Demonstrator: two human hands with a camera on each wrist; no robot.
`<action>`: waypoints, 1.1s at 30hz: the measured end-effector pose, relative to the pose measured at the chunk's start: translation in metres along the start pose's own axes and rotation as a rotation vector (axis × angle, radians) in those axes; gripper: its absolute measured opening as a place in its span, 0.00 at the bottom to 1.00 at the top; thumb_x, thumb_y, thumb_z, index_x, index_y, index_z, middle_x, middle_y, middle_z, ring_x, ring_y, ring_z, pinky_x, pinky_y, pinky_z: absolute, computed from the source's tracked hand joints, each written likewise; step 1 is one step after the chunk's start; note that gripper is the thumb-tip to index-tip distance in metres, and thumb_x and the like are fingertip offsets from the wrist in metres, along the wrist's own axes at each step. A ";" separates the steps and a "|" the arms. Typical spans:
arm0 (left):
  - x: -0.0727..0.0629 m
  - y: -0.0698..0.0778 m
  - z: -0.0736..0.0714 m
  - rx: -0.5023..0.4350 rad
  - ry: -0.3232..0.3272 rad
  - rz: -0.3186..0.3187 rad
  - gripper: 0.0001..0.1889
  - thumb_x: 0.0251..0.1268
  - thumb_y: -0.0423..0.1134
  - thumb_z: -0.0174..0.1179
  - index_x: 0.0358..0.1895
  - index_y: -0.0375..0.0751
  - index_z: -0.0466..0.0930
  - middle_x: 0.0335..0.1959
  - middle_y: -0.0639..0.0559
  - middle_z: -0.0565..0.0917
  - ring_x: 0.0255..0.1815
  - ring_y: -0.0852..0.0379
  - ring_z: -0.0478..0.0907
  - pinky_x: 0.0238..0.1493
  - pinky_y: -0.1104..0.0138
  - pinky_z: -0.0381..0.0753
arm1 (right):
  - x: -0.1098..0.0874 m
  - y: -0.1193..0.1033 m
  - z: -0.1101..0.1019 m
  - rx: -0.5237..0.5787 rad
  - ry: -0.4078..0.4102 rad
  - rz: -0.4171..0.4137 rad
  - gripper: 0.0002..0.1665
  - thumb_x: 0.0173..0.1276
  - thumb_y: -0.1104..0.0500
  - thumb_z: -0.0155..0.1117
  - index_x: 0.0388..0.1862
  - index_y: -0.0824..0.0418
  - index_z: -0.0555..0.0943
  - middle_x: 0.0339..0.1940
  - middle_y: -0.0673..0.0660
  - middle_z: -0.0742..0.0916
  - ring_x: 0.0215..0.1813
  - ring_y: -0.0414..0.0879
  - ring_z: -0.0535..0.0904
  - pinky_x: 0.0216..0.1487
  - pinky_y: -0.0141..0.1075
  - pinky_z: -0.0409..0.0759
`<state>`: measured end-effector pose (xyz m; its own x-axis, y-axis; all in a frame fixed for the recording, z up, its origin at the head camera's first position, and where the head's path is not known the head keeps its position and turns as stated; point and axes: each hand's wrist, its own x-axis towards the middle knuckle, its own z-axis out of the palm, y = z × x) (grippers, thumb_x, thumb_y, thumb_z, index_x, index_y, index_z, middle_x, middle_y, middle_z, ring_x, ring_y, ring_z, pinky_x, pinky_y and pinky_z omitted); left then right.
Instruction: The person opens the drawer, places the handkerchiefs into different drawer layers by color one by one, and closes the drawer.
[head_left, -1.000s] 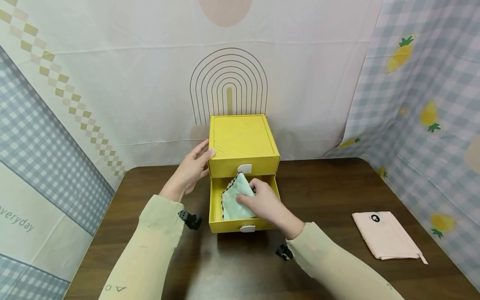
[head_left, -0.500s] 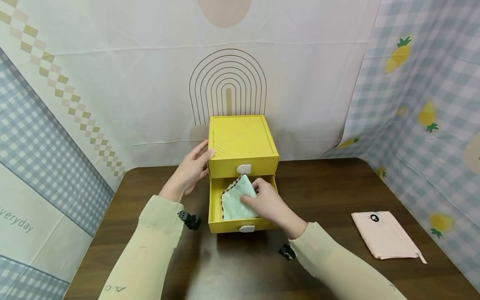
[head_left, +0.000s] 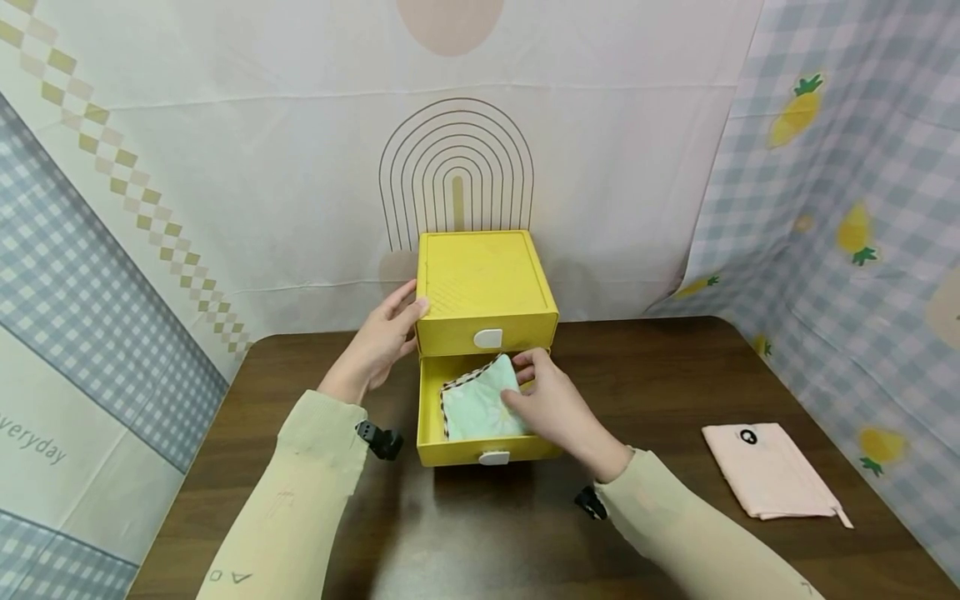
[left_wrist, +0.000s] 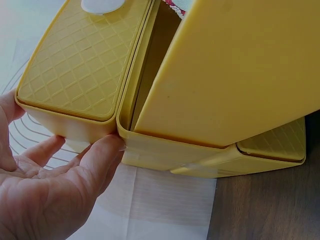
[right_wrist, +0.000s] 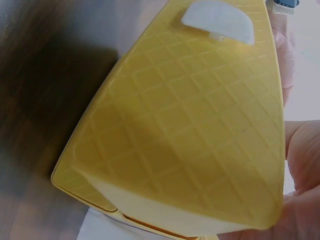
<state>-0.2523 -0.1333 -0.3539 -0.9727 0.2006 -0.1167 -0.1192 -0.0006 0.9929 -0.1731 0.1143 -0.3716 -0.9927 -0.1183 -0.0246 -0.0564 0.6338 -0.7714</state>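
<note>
A yellow drawer box (head_left: 483,275) stands on the table with its lower visible drawer (head_left: 435,446) pulled out. Inside that drawer lies a mint-green cloth (head_left: 480,408) with a dark checked trim, its far corner raised. My right hand (head_left: 558,408) pinches the cloth's right edge between thumb and fingers; in the right wrist view the drawer front (right_wrist: 185,120) hides the fingertips. My left hand (head_left: 378,342) rests against the box's left side with fairly straight fingers. The left wrist view shows its thumb (left_wrist: 102,155) touching the side near the seam below the top drawer (left_wrist: 80,65).
A folded pale pink cloth (head_left: 772,471) with a small dark round mark lies on the brown table (head_left: 637,375) at the right. White handles (head_left: 487,338) stick out from the drawer fronts. A patterned curtain (head_left: 315,167) hangs behind the box.
My right hand has moved slightly to the right, and the cloth's raised corner has shifted right and down with it. The left hand has stayed on the box.
</note>
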 end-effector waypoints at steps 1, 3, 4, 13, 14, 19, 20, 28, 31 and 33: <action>0.000 0.000 0.000 0.001 0.003 -0.003 0.35 0.69 0.56 0.56 0.76 0.65 0.52 0.76 0.56 0.55 0.71 0.53 0.59 0.69 0.50 0.62 | 0.000 0.000 0.000 0.002 0.000 -0.002 0.27 0.64 0.56 0.67 0.58 0.60 0.70 0.46 0.55 0.81 0.41 0.47 0.79 0.42 0.40 0.80; 0.000 0.000 0.000 -0.002 0.000 -0.002 0.35 0.69 0.56 0.56 0.76 0.65 0.52 0.76 0.56 0.54 0.71 0.53 0.59 0.69 0.50 0.62 | -0.001 0.001 0.000 0.007 0.005 -0.005 0.27 0.64 0.56 0.68 0.59 0.60 0.70 0.46 0.55 0.81 0.43 0.47 0.80 0.42 0.40 0.81; 0.000 0.000 0.000 -0.003 0.001 -0.003 0.35 0.69 0.55 0.56 0.76 0.65 0.52 0.76 0.56 0.54 0.71 0.53 0.59 0.69 0.50 0.62 | -0.001 0.001 0.000 0.007 0.011 -0.009 0.27 0.63 0.56 0.68 0.59 0.60 0.70 0.46 0.55 0.81 0.43 0.47 0.80 0.43 0.40 0.81; 0.000 0.000 -0.001 0.010 -0.012 0.006 0.35 0.69 0.57 0.56 0.76 0.66 0.52 0.76 0.59 0.54 0.72 0.54 0.58 0.69 0.51 0.62 | -0.010 -0.004 -0.006 0.054 0.065 -0.073 0.27 0.63 0.53 0.70 0.58 0.58 0.72 0.46 0.54 0.82 0.42 0.46 0.79 0.40 0.39 0.81; 0.000 -0.001 -0.001 0.012 -0.014 0.008 0.35 0.69 0.57 0.56 0.76 0.66 0.51 0.76 0.59 0.54 0.72 0.54 0.58 0.69 0.51 0.62 | -0.011 -0.004 -0.007 0.078 0.064 -0.077 0.26 0.63 0.52 0.70 0.57 0.57 0.72 0.46 0.54 0.82 0.42 0.47 0.79 0.40 0.39 0.80; 0.000 -0.001 -0.001 0.012 -0.015 0.015 0.35 0.69 0.57 0.55 0.76 0.66 0.51 0.76 0.59 0.54 0.72 0.54 0.59 0.69 0.50 0.62 | -0.018 -0.007 -0.012 0.283 0.011 -0.062 0.27 0.62 0.49 0.71 0.55 0.56 0.73 0.42 0.54 0.85 0.41 0.55 0.79 0.40 0.45 0.83; 0.000 -0.001 -0.001 0.011 -0.014 0.016 0.35 0.70 0.57 0.55 0.76 0.66 0.52 0.76 0.59 0.54 0.72 0.54 0.59 0.69 0.50 0.62 | -0.020 -0.008 -0.012 0.322 -0.003 -0.056 0.27 0.62 0.49 0.71 0.55 0.57 0.73 0.42 0.55 0.85 0.41 0.57 0.80 0.39 0.46 0.84; -0.002 0.000 0.000 0.013 -0.007 0.008 0.34 0.70 0.56 0.55 0.76 0.66 0.52 0.76 0.59 0.54 0.72 0.55 0.58 0.69 0.51 0.62 | -0.039 -0.016 -0.013 0.545 -0.125 0.001 0.26 0.64 0.47 0.69 0.53 0.61 0.75 0.41 0.62 0.84 0.40 0.59 0.79 0.35 0.45 0.85; -0.002 0.000 0.001 0.013 -0.008 0.010 0.34 0.70 0.57 0.55 0.76 0.66 0.52 0.76 0.58 0.54 0.71 0.55 0.59 0.69 0.51 0.62 | -0.047 -0.018 -0.011 0.587 -0.199 0.022 0.26 0.66 0.45 0.67 0.51 0.63 0.75 0.41 0.63 0.84 0.38 0.56 0.80 0.34 0.44 0.85; -0.002 0.000 0.001 0.013 -0.010 0.009 0.34 0.69 0.57 0.55 0.76 0.67 0.52 0.76 0.58 0.54 0.71 0.55 0.59 0.69 0.51 0.62 | -0.052 -0.017 -0.010 0.590 -0.243 0.032 0.27 0.67 0.44 0.65 0.50 0.65 0.76 0.42 0.65 0.83 0.37 0.55 0.79 0.33 0.44 0.84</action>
<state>-0.2503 -0.1326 -0.3534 -0.9716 0.2107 -0.1073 -0.1075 0.0106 0.9942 -0.1219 0.1169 -0.3507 -0.9363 -0.3205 -0.1436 0.1102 0.1202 -0.9866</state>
